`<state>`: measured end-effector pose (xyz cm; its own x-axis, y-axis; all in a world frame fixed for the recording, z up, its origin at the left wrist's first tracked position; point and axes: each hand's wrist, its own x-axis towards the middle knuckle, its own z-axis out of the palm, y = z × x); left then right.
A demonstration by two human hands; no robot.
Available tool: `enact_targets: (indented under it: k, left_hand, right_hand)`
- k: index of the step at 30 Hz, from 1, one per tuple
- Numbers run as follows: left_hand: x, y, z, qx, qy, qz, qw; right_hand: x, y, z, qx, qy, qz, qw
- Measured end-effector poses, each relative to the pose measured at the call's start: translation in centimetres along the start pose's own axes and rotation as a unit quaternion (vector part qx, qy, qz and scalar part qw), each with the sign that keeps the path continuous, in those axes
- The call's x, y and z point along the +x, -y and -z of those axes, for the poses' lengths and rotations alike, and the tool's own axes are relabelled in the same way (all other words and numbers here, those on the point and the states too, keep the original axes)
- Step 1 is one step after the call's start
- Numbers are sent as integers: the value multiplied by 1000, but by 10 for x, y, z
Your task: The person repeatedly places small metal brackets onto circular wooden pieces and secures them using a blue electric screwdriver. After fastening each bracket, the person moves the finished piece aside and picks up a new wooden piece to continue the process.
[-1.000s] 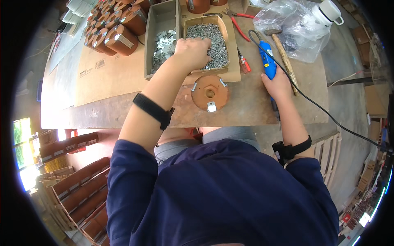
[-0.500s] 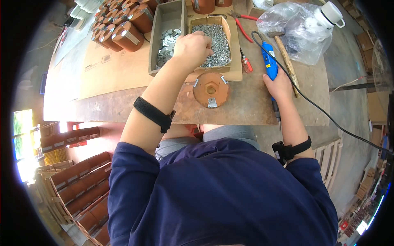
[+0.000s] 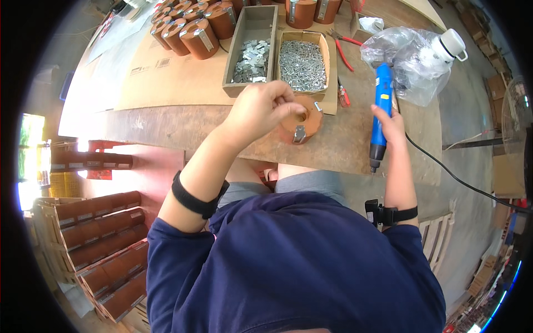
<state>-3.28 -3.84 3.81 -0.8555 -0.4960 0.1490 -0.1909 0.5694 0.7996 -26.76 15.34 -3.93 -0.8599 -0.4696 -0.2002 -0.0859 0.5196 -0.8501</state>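
Note:
A blue electric screwdriver (image 3: 383, 91) with a black nose is held in my right hand (image 3: 393, 126), its nose pointing toward the table's front edge. My left hand (image 3: 261, 114) is closed above the left side of a reddish-brown round block (image 3: 312, 123), fingertips at its central hole. Whatever those fingers hold is hidden. Metal clips sit on the block's rim, one at the front (image 3: 300, 133) and one at the far right. Behind it stand a cardboard box of screws (image 3: 303, 61) and a grey tray (image 3: 273, 28) with flat metal clips.
Several brown cylinders (image 3: 200, 40) stand at the back left on cardboard (image 3: 139, 83). Red-handled pliers (image 3: 343, 54) and a red screwdriver (image 3: 343, 95) lie right of the screws. A clear plastic bag (image 3: 405, 53) and white bottle (image 3: 448, 45) are farther right. A black cable (image 3: 444, 161) trails rightward.
My left hand has come away from the screw box to the brown block. My right hand has lifted and turned the electric screwdriver. The whole view has shifted slightly.

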Motion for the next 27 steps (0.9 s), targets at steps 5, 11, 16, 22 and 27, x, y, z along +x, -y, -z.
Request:
enact_targets:
  k: [5, 11, 16, 22, 27]
  left_hand:
    - [-42, -16, -9, -121, 26, 72, 990]
    - [-70, -18, -25, -189, -3, 54, 980]
    - [-78, -16, -27, -157, -15, 7, 987]
    - [-83, -15, -27, -208, -20, 43, 977]
    - [-84, -9, -29, -248, -10, 54, 967]
  right_hand:
    - [-29, 64, 11, 497, 186, 27, 847]
    - [-97, 152, 2, 527, 171, 170, 815]
    - [-114, 156, -4, 556, 216, 285, 750]
    - [-119, 154, -10, 532, 224, 333, 746]
    - [-119, 153, -16, 513, 236, 350, 747]
